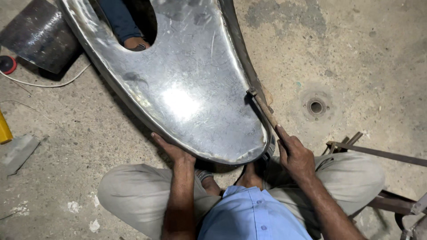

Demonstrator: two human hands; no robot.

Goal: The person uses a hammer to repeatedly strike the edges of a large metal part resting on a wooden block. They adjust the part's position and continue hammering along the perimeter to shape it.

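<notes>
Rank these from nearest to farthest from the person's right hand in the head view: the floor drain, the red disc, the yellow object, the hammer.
From the right hand:
1. Hammer, its handle gripped in that hand, head against the shiny metal sheet's right edge.
2. Floor drain, in the concrete up and right of the hand.
3. Red disc, far upper left.
4. Yellow object, at the left edge, close to the disc's rank.

Bare concrete floor (356, 53), stained and pitted. Round drain (316, 106) set in at right. White cable (44, 83) trailing at left beside dark metal sheet (38, 35). Rusty bars (378, 153) lower right. Hard overhead light, no walls visible.
</notes>
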